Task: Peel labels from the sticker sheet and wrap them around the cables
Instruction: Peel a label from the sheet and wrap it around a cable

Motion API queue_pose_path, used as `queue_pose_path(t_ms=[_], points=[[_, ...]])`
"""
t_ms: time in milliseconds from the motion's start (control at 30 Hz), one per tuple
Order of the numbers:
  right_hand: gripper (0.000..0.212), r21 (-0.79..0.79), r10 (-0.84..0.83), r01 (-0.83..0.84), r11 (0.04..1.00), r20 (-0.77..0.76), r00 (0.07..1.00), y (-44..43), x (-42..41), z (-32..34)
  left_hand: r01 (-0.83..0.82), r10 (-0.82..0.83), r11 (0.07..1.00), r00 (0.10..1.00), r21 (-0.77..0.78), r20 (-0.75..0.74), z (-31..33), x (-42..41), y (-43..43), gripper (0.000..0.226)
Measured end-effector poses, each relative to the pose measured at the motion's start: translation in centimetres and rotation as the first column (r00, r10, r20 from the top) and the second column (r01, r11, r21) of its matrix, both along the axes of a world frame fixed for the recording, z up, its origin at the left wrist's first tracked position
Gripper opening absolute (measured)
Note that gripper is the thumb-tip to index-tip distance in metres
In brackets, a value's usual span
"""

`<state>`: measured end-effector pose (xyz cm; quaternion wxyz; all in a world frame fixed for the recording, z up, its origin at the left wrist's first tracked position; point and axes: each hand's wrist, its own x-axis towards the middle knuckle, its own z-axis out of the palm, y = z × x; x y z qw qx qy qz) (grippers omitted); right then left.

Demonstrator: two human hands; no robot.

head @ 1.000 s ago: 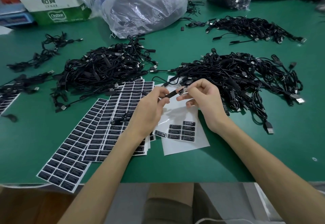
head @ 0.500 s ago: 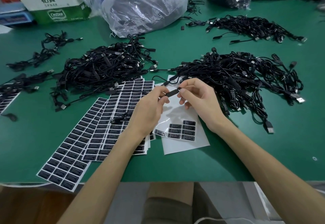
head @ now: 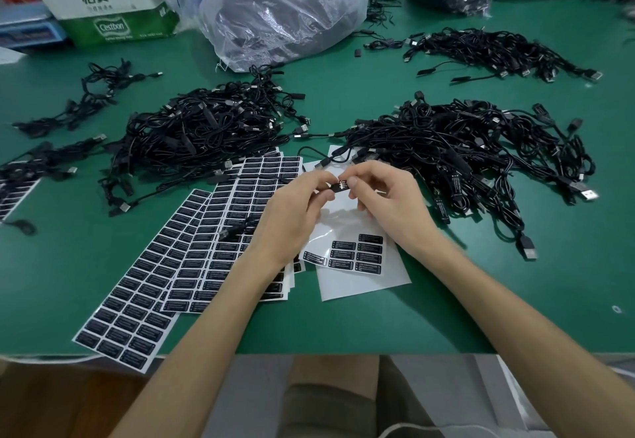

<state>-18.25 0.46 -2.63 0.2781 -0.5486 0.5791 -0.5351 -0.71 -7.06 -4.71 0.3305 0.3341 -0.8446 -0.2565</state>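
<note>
Holding the work just above the mostly used sticker sheet (head: 357, 286), the left hand (head: 292, 207) keeps its grip clamped on one thin black cable (head: 330, 188). The right hand (head: 388, 204) has thumb and forefinger pinched on the label (head: 342, 183), pressing it round that cable. The label looks light, thin and floppy, and its adhesive face will likely stick to skin or to itself, so it is best taken by one edge only. The cable appears light and limp. A hold close beside the label site should keep it from twisting. Full sheets (head: 240, 231) lie to the left under the left forearm, with a loose plug (head: 233, 231) resting on them. Cable heaps sit on the green surface (head: 481, 317), the left pile (head: 206, 135) and the right pile (head: 464, 156). The right pile lies just beside the right hand and covers the far edge of the used sheet, so stray leads could snag. A plastic bag (head: 285, 15) stands far back, well apart.
</note>
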Motion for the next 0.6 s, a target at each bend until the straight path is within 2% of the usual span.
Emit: queue_pose_path(t_ms=[200,600], points=[[0.009,0.020,-0.001,0.001,1.000,-0.006,1.000,0.12,0.29,0.10,-0.006,0.007,0.998,1.000,0.064,-0.017,0.02,0.09,0.02,0.020],[0.008,0.004,0.015,-0.015,1.000,-0.036,0.999,-0.27,0.01,-0.51,-0.018,0.019,1.000,1.000,0.025,-0.017,0.20,0.07,0.17,0.010]])
